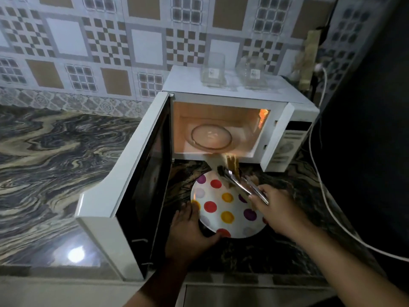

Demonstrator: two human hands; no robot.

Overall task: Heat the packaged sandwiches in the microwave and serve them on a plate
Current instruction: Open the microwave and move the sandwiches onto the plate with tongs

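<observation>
The left hand grips the white polka-dot plate's rim; the right hand squeezes metal tongs clamping a blurred sandwich before the open white microwave, whose glass turntable lies bare.

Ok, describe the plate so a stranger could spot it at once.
Find the white microwave with its door open. On the marbled counter just before it lies the plate, the left hand holding its rim. It alone is white with coloured dots.
</observation>
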